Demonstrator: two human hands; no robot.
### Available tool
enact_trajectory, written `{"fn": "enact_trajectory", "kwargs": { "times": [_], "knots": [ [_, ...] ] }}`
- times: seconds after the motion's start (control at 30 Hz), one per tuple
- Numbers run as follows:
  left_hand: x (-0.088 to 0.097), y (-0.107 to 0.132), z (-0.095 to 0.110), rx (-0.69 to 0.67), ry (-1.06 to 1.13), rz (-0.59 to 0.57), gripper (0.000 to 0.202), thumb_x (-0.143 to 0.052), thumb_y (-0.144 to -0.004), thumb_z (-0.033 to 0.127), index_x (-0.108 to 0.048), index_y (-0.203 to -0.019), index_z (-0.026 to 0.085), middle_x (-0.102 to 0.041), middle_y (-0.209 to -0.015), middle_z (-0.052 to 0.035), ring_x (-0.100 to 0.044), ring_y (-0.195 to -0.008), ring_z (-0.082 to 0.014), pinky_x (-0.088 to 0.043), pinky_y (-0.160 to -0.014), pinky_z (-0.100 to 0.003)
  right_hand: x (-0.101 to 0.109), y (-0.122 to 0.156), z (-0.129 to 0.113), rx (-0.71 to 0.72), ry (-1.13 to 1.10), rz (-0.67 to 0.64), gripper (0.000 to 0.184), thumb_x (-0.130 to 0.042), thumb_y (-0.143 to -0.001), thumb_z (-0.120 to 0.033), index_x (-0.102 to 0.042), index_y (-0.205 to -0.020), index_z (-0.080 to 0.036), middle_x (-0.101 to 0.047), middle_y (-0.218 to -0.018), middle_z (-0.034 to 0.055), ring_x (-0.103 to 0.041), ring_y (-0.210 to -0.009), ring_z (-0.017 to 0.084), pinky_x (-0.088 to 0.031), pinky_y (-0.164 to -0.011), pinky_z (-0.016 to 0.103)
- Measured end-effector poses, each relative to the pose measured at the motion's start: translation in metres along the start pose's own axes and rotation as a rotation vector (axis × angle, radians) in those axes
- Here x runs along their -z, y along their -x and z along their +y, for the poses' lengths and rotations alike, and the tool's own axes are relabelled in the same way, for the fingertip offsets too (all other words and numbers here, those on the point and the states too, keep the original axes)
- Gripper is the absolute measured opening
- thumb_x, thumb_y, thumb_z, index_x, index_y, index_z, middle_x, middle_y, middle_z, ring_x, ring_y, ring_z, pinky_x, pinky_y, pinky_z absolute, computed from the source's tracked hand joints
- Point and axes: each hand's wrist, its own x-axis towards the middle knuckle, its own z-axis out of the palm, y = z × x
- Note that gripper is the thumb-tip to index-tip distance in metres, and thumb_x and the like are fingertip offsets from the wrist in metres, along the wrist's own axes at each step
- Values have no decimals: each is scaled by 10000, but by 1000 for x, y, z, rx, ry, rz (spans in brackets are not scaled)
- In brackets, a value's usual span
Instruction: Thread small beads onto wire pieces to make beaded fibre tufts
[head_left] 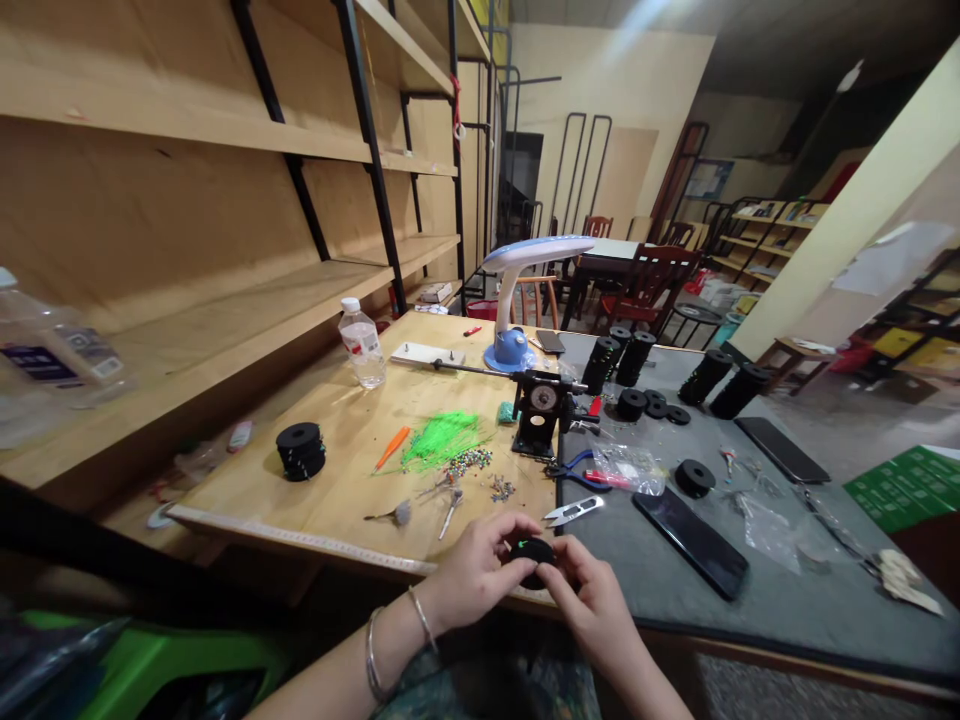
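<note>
Between both hands, just over the table's front edge, is a black foam spool (531, 552) with a small bright green bit on its rim. My left hand (487, 565) is closed around its left side, thumb on the near face. On the right side, my right hand (589, 585) grips it with thumb and fingers. Beyond the hands lie thread snips (574, 511), a pile of bright green strands (444, 440), loose coloured beads (469, 464) and an orange pointed tool (391, 447). A black winding device (538, 415) with a dial and long rod stands behind them.
Stacked black spools stand at left (300, 452) and at the back right (705, 377). A water bottle (362, 343) and a blue-white desk lamp (510, 345) are behind. Blue-handled pliers (577, 468), a dark phone (694, 542) and plastic bags (772, 530) lie on the grey mat.
</note>
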Motion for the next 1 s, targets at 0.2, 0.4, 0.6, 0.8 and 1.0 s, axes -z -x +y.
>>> {"fn": "enact_trajectory", "kwargs": {
  "times": [0.2,0.4,0.6,0.8,1.0],
  "knots": [
    [-9,2,-12,70,161,99,137,-657,-794,215,-578,-899,177,-625,-836,-24,-596,-798,-175,-445,-715,-264,-4,2,-1,-16,48,-32,200,-580,-852,-357,-618,-867,-161,-472,-592,-48,-433,-557,131,-332,-525,223],
    [-14,5,-27,95,334,140,214,-701,-775,280,-538,-864,173,-580,-838,-13,-568,-833,-168,-441,-763,-277,-10,5,4,-9,77,8,195,-569,-860,-350,-617,-865,-161,-519,-609,-31,-462,-563,136,-348,-524,219],
    [-17,7,-33,109,432,183,251,-735,-743,278,-536,-859,178,-553,-801,17,-523,-795,-136,-423,-736,-251,-17,8,8,32,9,18,208,-520,-903,-345,-622,-956,-172,-649,-764,32,-584,-687,183,-435,-623,233],
    [-27,10,-39,140,545,246,225,-748,-723,230,-566,-842,172,-579,-803,11,-520,-803,-135,-411,-759,-255,-23,10,15,46,-23,46,230,-566,-879,-335,-645,-1015,-168,-673,-789,40,-597,-696,193,-455,-624,243],
    [-35,11,-46,184,618,209,231,-740,-728,236,-573,-873,170,-609,-869,-16,-546,-865,-162,-417,-823,-293,-16,12,11,75,54,83,135,-558,-875,-288,-629,-890,-175,-644,-721,15,-577,-644,169,-430,-570,221]
  ]
}}
